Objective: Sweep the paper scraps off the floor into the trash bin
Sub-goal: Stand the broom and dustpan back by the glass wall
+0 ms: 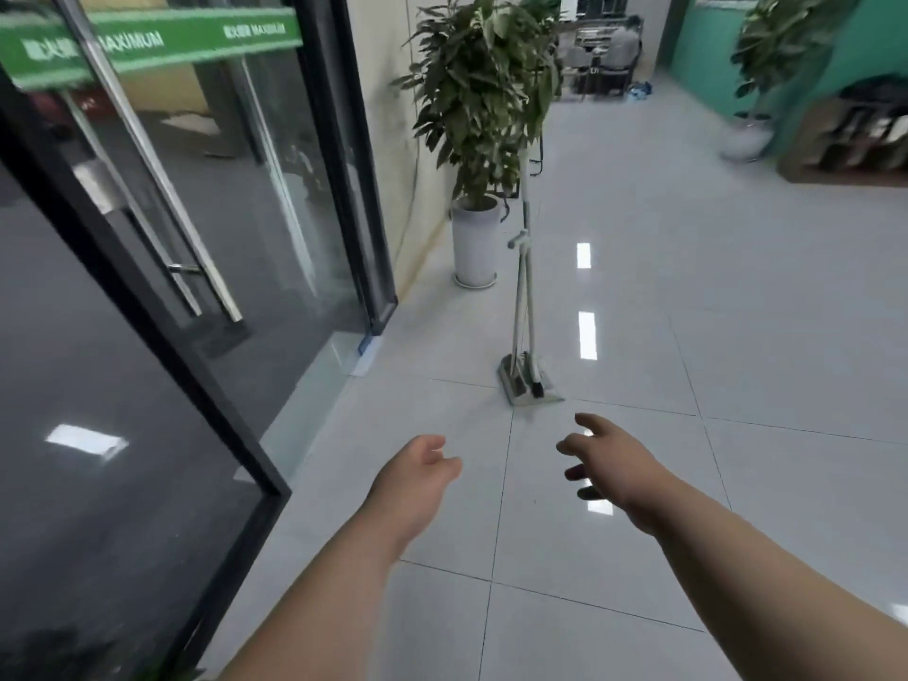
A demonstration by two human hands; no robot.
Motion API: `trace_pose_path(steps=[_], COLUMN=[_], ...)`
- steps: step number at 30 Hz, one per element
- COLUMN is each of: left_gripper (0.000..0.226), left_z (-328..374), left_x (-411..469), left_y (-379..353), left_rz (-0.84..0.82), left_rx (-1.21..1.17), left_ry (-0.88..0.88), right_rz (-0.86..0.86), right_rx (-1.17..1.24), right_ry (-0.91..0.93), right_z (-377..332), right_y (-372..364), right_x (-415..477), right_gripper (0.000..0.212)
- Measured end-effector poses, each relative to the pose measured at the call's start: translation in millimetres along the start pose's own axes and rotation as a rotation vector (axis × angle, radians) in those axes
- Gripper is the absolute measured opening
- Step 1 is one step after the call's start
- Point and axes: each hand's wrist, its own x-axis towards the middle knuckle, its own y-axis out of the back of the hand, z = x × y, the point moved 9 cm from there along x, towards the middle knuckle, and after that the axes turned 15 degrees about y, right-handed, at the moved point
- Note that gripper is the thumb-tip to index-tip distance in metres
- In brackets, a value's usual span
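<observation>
Left hand (417, 476) and right hand (607, 464) stretch forward over a glossy tiled floor (737, 336).
Each grip is slack and holds nothing; a broom and dustpan (526, 383) stand upright on the floor just ahead, near a potted plant (484, 115).

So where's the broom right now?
In the head view, the broom stands upright with its dustpan on the floor, centre frame, just right of the potted plant.
</observation>
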Motion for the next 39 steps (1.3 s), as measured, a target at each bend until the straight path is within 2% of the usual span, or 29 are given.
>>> trace_pose_path(steps=[9,16,24,29,33,37,39], left_gripper=[0.048,0.048,0.048,0.049,0.048,0.028,0.036], left_z=[132,291,410,471,510,540,549], left_x=[189,356,480,560,620,670,695], left_y=[-41,-42,-73,-96,-119,-139,-146], left_rz=[-0.077,-0.096,-0.097,-0.030,0.036,0.111,0.149], left_rx=[0.067,0.169,0.228,0.232,0.232,0.287,0.357], left_ry=[0.004,-0.008,0.023,0.043,0.119,0.191,0.219], right_rz=[0.047,0.065,-0.003,-0.056,-0.184,-0.268,-0.297], right_rx=[0.005,-0.013,-0.016,-0.088,-0.201,-0.360,-0.373], right_ry=[-0.074,-0.111,-0.142,-0.057,0.008,0.099,0.150], right_z=[4,-41,-61,-73,-86,-107,-121], right_y=[54,90,129,160,177,192,191], right_x=[198,392,564,698,798,880,914], right_gripper=[0.062,0.056,0.055,0.054,0.056,0.061,0.065])
